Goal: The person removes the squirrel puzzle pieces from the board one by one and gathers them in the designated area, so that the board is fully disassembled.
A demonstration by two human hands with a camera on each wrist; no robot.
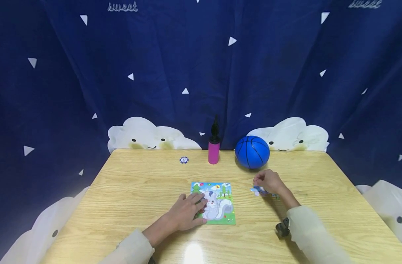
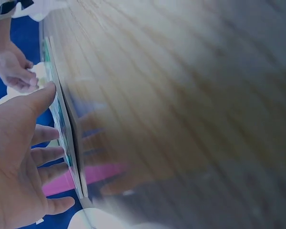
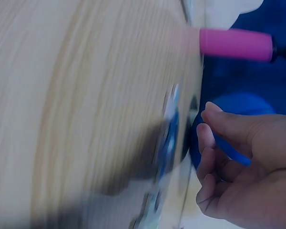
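Observation:
A square picture board (image 1: 220, 212) with a grey squirrel on it lies flat on the table. My left hand (image 1: 186, 212) rests across its left part, fingers spread. In the left wrist view, the thumb (image 2: 43, 98) and fingers lie along the board's face. To the right, my right hand (image 1: 268, 181) hovers just above a small heap of jigsaw pieces (image 1: 256, 191). Seen from the right wrist, its fingers (image 3: 207, 167) bend loosely, with a narrow gap between thumb and index fingertips and nothing visible there. The jigsaw pieces (image 3: 169, 138) lie below them.
A blue basketball (image 1: 252, 152) sits behind my right hand. Left of it stands a pink hand pump (image 1: 214, 152) with a black nozzle. A poker chip (image 1: 184, 160) lies farther left near the back edge of the wooden table (image 1: 131, 183). A dark blue curtain (image 1: 201, 73) hangs behind.

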